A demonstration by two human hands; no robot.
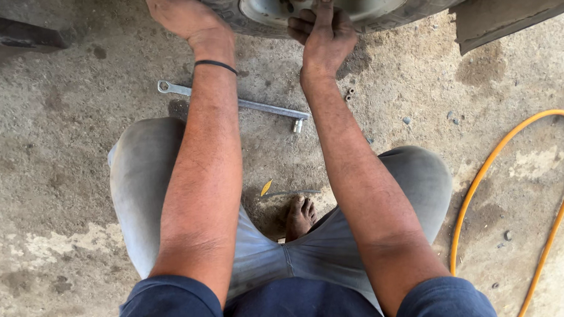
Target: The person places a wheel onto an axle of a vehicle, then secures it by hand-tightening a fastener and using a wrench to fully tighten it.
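Note:
A vehicle wheel (364,10) with a dark tyre and pale metal rim fills the top edge of the head view. My left hand (174,8) rests flat on the tyre at the wheel's left side, a black band on its wrist. My right hand (325,37) reaches up to the hub, index finger pointing at a spot on the rim; its fingertips run out of view, so whether it pinches anything is hidden. A long metal wheel wrench (246,104) lies on the concrete between my forearms, just below the wheel.
I squat on rough concrete, grey trousers at both knees and a bare foot (300,216) under me. An orange hose (515,188) loops on the ground at right. Small nuts (349,93) lie near my right wrist. A dark mudflap (497,19) hangs at top right.

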